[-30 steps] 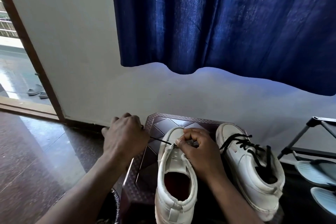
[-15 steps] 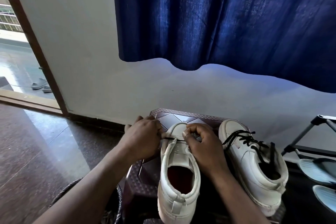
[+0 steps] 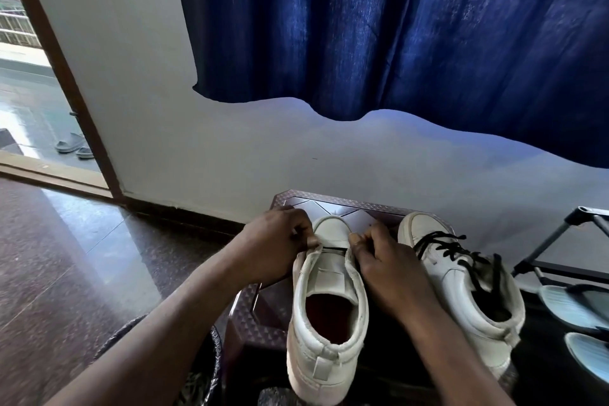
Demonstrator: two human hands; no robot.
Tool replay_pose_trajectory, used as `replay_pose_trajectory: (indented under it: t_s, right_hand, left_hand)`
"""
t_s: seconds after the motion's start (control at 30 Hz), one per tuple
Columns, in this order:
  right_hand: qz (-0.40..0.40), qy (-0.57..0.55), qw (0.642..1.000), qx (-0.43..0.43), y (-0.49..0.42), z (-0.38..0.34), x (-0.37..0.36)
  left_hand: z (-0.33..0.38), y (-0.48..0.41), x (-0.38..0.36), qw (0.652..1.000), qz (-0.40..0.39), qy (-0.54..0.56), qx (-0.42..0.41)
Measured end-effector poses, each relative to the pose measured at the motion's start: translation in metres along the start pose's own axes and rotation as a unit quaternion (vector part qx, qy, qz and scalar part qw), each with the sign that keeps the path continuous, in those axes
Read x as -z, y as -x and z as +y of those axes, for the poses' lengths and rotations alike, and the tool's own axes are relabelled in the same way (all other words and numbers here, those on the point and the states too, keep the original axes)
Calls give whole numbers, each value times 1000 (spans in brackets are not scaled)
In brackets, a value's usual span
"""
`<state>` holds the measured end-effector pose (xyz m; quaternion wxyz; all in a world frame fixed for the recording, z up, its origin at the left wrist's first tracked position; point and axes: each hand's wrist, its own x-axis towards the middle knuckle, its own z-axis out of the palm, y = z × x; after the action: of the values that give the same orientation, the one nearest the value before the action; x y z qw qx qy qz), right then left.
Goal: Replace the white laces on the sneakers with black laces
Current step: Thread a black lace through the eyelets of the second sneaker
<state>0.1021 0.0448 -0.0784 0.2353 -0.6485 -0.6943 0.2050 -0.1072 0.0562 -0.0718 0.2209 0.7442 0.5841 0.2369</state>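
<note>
Two white sneakers stand on a dark brown stool (image 3: pixel 342 204). The left sneaker (image 3: pixel 326 310) has one span of black lace (image 3: pixel 333 248) running straight across its lowest eyelets. My left hand (image 3: pixel 280 241) pinches the lace at the shoe's left edge. At the right edge my right hand (image 3: pixel 379 257) pinches the other end. The lace ends themselves are hidden inside my fingers. The right sneaker (image 3: pixel 461 283) is laced in black, with loose ends hanging into its opening. No white laces are in view.
A blue curtain (image 3: pixel 395 26) hangs over the white wall behind the stool. A black shoe rack (image 3: pixel 560 260) with light blue slippers (image 3: pixel 573 306) stands at the right. A woven basket rim (image 3: pixel 211 349) sits under my left arm. An open doorway at the left shows grey sandals (image 3: pixel 71 144).
My left hand moved right from out beside the stool to the shoe's left edge. My right hand shifted to the right edge, baring the lace stretched across the eyelets.
</note>
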Motion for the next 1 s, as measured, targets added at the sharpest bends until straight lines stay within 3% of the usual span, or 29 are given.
replay_pose_trajectory:
  t_s: [0.07,0.13,0.2,0.27,0.37,0.5,0.67,0.83,0.9,1.0]
  right_hand:
    - [13,-38,999,10,2,-1,0]
    - [22,-183,983,17,1,-1,0]
    - [18,-389,921,15,2,-5,3]
    - [32,-491,870,23,2,-8,9]
    - [44,-482,875,31,0,-2,10]
    - [42,-470,881,21,-1,1,6]
    - [60,-540,836,73,3,-7,10]
    - [-5,-437,896,75,6,-7,3]
    - [-58,-408,907,86,10,-8,-2]
    - [-62,-384,917,84,12,-12,-7]
  left_hand:
    - [1,1,1,1000,-1,-26,18]
    - [2,4,5,998,3,-37,46]
    - [-2,4,6,996,34,-35,71]
    - [-6,4,7,992,62,-65,90]
    - [-8,3,11,992,91,-50,76]
    - [0,3,12,997,39,35,48]
    - [-4,-1,10,998,28,24,45]
    - [-11,0,13,996,-14,72,59]
    - [-10,0,14,997,-14,46,56]
    - [-10,3,12,997,-23,-14,72]
